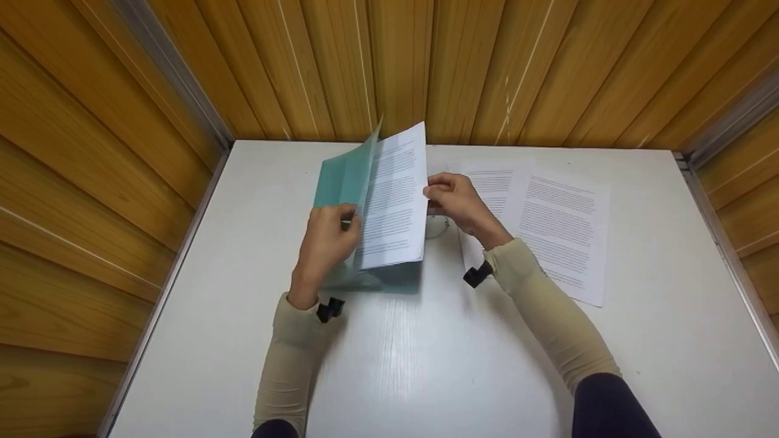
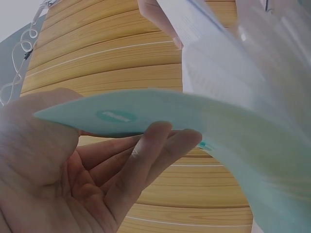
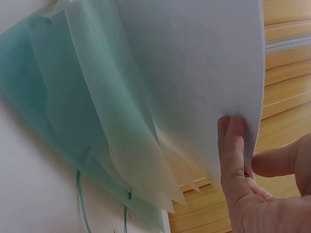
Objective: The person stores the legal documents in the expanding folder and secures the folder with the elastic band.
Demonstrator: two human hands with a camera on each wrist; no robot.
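Note:
A teal translucent folder (image 1: 335, 185) stands partly opened at the middle of the white table. My left hand (image 1: 328, 237) pinches its raised cover (image 2: 150, 107) between thumb and fingers. In the left wrist view, that cover bends into a curve across the hand. My right hand (image 1: 456, 198) pinches the right edge of white printed paper (image 1: 398, 204), which stands tilted up inside the folder. The right wrist view shows the paper's blank-looking back (image 3: 189, 58), with thumb and fingers on either side of its edge. Several translucent inner leaves (image 3: 112, 126) fan out beside it.
Other printed sheets (image 1: 560, 222) lie on the white table (image 1: 389, 347) at the right, partly behind my right hand and forearm. A thin green cord (image 3: 82, 204) hangs at the folder's edge. Wood-panelled walls (image 1: 401, 67) border the table at the back and sides.

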